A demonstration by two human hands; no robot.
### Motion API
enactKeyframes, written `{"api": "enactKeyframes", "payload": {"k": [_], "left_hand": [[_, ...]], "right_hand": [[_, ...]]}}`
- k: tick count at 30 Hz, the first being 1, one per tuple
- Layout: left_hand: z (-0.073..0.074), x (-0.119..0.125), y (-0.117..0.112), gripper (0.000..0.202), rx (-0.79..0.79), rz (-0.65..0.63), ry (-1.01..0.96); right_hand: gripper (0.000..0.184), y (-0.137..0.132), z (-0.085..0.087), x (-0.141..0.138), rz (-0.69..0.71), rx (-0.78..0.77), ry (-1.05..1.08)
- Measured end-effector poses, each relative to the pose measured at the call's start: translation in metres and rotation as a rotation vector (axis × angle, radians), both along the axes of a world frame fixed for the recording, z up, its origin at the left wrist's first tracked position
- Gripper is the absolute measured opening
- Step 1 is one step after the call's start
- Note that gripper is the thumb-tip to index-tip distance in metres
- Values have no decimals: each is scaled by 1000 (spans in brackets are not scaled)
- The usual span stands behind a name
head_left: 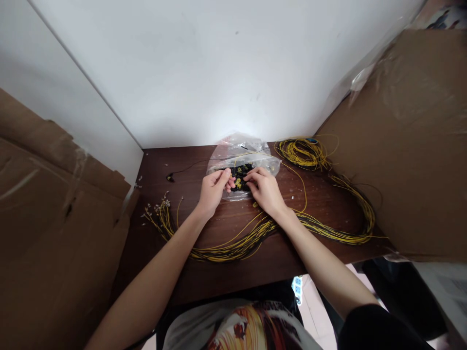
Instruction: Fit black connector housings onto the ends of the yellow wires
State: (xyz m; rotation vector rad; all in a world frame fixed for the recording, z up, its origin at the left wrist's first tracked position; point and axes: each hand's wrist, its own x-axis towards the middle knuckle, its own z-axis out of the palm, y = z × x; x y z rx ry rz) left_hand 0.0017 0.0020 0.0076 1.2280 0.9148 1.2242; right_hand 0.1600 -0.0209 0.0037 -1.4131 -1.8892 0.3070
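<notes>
Left hand (213, 189) and right hand (265, 190) meet fingertip to fingertip, each grip pinched on the black connectors (240, 170) between them, plastic bag (237, 146) just beyond.

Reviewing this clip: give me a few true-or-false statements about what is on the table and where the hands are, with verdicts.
1. The left hand and the right hand are both at the clear plastic bag. True.
2. The long wire bundle running under the forearms is red. False: it is yellow.
3. A coil of yellow wire lies near the far right corner of the table. True.
4. The bag holds white parts. False: the small parts in it are black and yellow.
5. Cardboard stands on the right only. False: cardboard stands on both sides of the table.
</notes>
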Motion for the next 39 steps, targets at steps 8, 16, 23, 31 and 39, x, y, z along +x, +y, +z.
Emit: {"api": "enactKeyframes", "payload": {"k": [8, 16, 23, 31, 39], "left_hand": [[0, 0, 0, 33, -6, -6, 1], [-2, 0, 1, 33, -4, -13, -5], [0, 0, 0, 33, -8, 2, 3], [0, 0, 0, 34, -4, -5, -8], [0, 0, 0, 34, 6, -3, 0]], "right_hand": [[19, 0, 3, 2, -67, 55, 33], [19, -1, 6, 1, -76, 63, 45], [20, -2, 7, 1, -67, 45, 85], [20, -2, 8, -1, 16, 9, 132], [22, 2, -5, -6, 24, 49, -98]]}}
